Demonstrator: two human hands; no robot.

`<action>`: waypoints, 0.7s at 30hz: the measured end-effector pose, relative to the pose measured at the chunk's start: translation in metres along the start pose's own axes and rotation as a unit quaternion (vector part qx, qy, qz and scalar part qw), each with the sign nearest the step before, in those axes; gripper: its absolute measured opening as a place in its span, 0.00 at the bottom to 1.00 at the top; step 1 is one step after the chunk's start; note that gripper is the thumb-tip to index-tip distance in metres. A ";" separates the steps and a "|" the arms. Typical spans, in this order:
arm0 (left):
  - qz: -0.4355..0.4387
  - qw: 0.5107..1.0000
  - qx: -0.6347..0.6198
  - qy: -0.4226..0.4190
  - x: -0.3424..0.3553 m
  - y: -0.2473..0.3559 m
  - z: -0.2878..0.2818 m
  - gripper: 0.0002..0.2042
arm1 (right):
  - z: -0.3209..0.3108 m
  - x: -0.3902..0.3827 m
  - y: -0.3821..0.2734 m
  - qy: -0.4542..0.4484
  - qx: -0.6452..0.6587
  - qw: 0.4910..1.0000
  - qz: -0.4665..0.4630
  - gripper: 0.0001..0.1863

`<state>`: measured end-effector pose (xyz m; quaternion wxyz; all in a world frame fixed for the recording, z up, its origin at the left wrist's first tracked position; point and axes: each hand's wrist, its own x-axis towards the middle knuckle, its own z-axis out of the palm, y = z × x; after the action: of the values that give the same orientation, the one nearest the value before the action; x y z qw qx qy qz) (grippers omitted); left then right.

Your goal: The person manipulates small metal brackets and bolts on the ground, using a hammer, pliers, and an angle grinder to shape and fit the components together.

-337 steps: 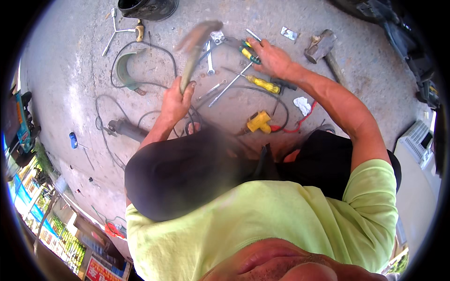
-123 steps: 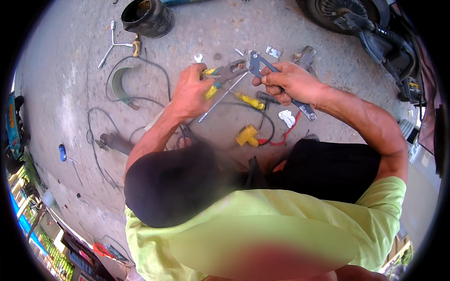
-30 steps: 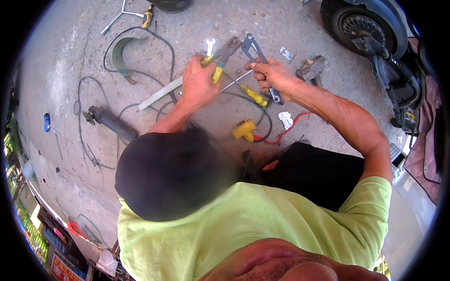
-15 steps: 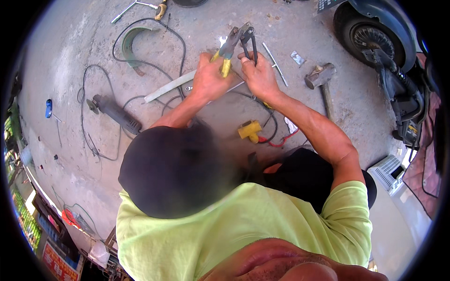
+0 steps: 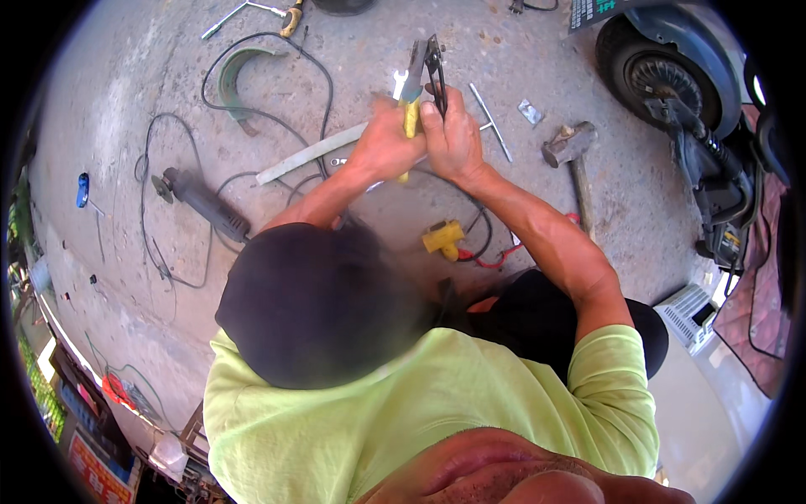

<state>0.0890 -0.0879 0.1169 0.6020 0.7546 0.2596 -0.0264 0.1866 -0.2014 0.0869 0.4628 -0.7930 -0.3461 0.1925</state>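
The left hand (image 5: 384,144) was closed around the yellow grips of a pair of pliers (image 5: 411,80), whose grey nose pointed up and away from the body. The right hand (image 5: 453,139) sat just beside it, the two touching, with its fingers wrapped around a dark metal clamp-like tool (image 5: 436,67) held upright against the pliers. Both tools were raised above the concrete floor (image 5: 151,76) rather than lying on it.

Under the hands lay a long pale flat bar (image 5: 306,155) and a thin metal rod (image 5: 489,122). To the right of these sat a small grey metal plate (image 5: 530,112) and a sledgehammer (image 5: 571,151), head up, handle running toward the body. Nearer the knees lay a yellow tool (image 5: 442,238) with black and red leads. Farther left, an angle grinder (image 5: 201,202) rested on the floor with its black cord looping past a curved green piece (image 5: 239,71). A scooter wheel (image 5: 663,80) stood at the upper right.
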 end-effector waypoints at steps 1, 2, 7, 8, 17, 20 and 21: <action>0.002 1.000 0.004 -0.004 0.000 -0.001 0.000 0.13 | 0.000 0.000 0.001 -0.011 0.010 1.000 0.005 0.26; 0.004 1.000 0.008 -0.007 0.000 -0.002 -0.001 0.13 | -0.001 0.001 0.002 -0.021 0.020 1.000 0.009 0.26; -0.023 0.981 -0.164 -0.106 0.006 -0.029 -0.008 0.12 | 0.004 0.008 0.032 0.004 0.034 0.999 -0.028 0.30; -0.029 0.971 -0.202 -0.127 0.007 -0.032 -0.011 0.12 | -0.004 0.009 0.039 -0.012 0.021 0.999 -0.024 0.30; -0.078 0.807 -0.505 -0.295 -0.009 -0.031 -0.044 0.17 | -0.069 0.050 0.068 -0.126 -0.166 0.960 -0.185 0.29; -0.076 0.754 -0.548 -0.354 -0.015 -0.029 -0.042 0.20 | -0.098 0.072 0.075 -0.100 -0.192 0.928 -0.304 0.28; -0.075 0.750 -0.555 -0.352 -0.016 -0.030 -0.041 0.20 | -0.098 0.073 0.074 -0.106 -0.197 0.925 -0.306 0.27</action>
<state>0.0509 -0.0518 0.1067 0.9596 0.2034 0.0547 -0.1866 0.3251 -0.2320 0.0724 0.2944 -0.6986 -0.6500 0.0519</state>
